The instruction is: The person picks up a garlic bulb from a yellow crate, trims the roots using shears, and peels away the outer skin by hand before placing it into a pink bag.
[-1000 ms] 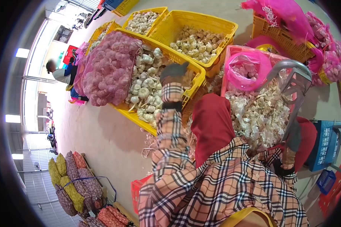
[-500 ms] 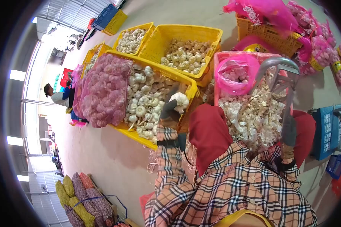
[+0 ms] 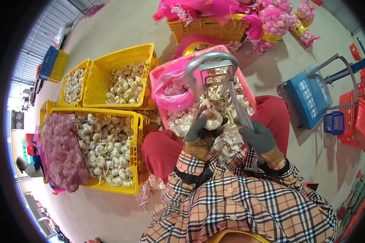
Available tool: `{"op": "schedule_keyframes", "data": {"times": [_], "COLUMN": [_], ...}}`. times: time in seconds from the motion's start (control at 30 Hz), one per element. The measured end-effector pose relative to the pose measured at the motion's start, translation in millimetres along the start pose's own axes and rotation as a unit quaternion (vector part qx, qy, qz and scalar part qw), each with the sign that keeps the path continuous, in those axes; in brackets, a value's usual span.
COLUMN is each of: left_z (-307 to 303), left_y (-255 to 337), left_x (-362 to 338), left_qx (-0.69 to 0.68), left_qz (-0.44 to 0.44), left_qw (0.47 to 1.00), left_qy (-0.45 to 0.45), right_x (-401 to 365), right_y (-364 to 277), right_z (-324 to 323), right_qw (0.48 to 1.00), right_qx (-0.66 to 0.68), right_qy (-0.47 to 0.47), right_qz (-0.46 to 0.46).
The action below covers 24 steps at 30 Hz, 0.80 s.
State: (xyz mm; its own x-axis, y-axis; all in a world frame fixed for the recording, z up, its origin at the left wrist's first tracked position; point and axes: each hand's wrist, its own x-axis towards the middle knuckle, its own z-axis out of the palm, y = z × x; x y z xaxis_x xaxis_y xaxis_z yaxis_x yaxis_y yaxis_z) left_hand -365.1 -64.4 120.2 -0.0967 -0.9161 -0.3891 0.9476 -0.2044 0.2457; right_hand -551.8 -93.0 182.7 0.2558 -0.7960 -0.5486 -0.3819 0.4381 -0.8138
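Note:
Between my gloved left hand [image 3: 198, 138] and the metal frame is a garlic bulb [image 3: 211, 119], gripped in my fingers with its cut-looking side up. My gloved right hand [image 3: 258, 138] is wrapped round the long arm of a grey metal tool [image 3: 211, 58], which has a curved tubular loop and a square wire-like frame inside it. The tool stands over a pink crate [image 3: 244, 83] filled with garlic skins and stalks [image 3: 228, 142]. A pink plastic bag [image 3: 172, 101] holding garlic bulbs sits at the crate's left side.
To the left, a yellow crate [image 3: 136, 133] holds stalked garlic and a purple mesh sack [image 3: 65, 150]. Another yellow crate [image 3: 97, 77] of bulbs stands behind. A blue scale [image 3: 306, 99] and blue basket [image 3: 333, 122] are at right. A co-worker [image 3: 28, 167] is far left.
My left hand has brought the garlic bulb from beside the yellow crate to the metal tool over the pink crate. My view has turned rightwards. My right hand stays on the tool's arm.

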Motion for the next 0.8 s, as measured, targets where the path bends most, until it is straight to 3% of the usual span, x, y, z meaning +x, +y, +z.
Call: {"op": "schedule_keyframes", "data": {"times": [0.07,0.27,0.47,0.63,0.8], "left_z": [10.5,10.7,8.3,17.5,21.0], "left_y": [-0.8,-10.5,-24.4,-22.2,-21.6], "left_x": [-1.2,0.1,-1.9,-7.2,-4.9], "left_qx": [0.143,0.123,0.148,0.124,0.112], "left_qz": [0.047,0.038,0.079,0.042,0.05], "left_qw": [0.988,0.989,0.986,0.991,0.992], "left_qy": [-0.047,-0.066,-0.007,0.006,0.03], "right_x": [-4.5,-19.4,-30.2,-36.8,-29.7], "right_y": [-3.1,-17.8,-24.0,-35.8,-19.6], "right_z": [-2.0,-0.4,-5.5,-9.0,-4.1], "right_qw": [1.0,1.0,0.997,0.993,0.997], "right_qx": [-0.015,-0.02,0.006,0.047,0.026], "right_qy": [-0.005,0.001,-0.037,-0.071,-0.039], "right_qz": [0.004,0.01,0.072,0.084,0.061]}}
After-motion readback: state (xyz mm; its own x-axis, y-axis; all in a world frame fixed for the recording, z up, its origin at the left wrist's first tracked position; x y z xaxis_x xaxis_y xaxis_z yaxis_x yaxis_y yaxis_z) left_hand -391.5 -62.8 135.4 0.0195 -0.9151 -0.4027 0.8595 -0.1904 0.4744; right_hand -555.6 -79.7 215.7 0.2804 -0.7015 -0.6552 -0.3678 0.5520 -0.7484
